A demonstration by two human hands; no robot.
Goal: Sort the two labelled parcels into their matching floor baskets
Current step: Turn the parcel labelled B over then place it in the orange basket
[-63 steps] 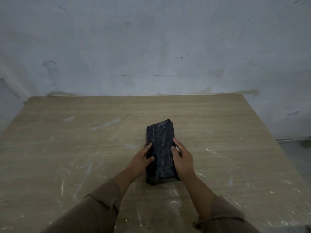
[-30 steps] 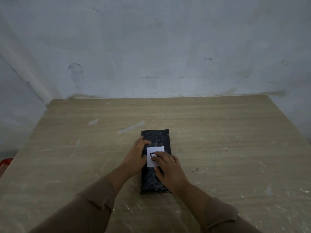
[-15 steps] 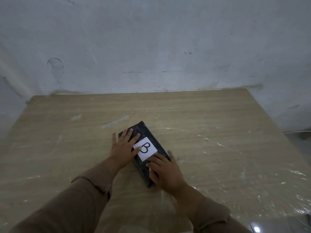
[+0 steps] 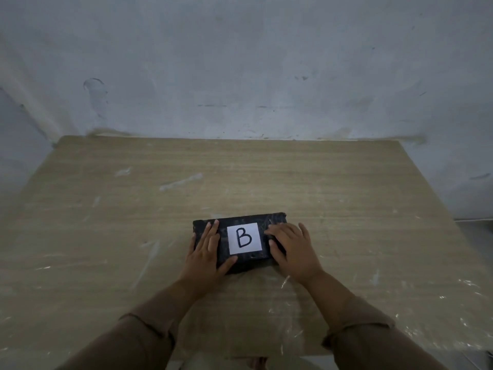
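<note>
So right now there's one black parcel (image 4: 240, 243) lying flat and crosswise on the tabletop (image 4: 293, 177), near the front edge, with a white label (image 4: 244, 238) facing up that reads "B". The left hand (image 4: 205, 256) lies flat on the left end, fingers spread and thumb hooked along the near edge. The right hand (image 4: 292, 249) rests over the right end, fingers curled down on top. Neither hand looks properly clamped on it; they're more pressing and steadying it from both ends, well apart with the label between them.

My read: this is the label-check step, just before pickup. No baskets in view at all, and no second parcel either, so they must be somewhere off frame. Next move would need an actual grip on the parcel, a lift, then a turn to find the B basket on the floor.
</note>
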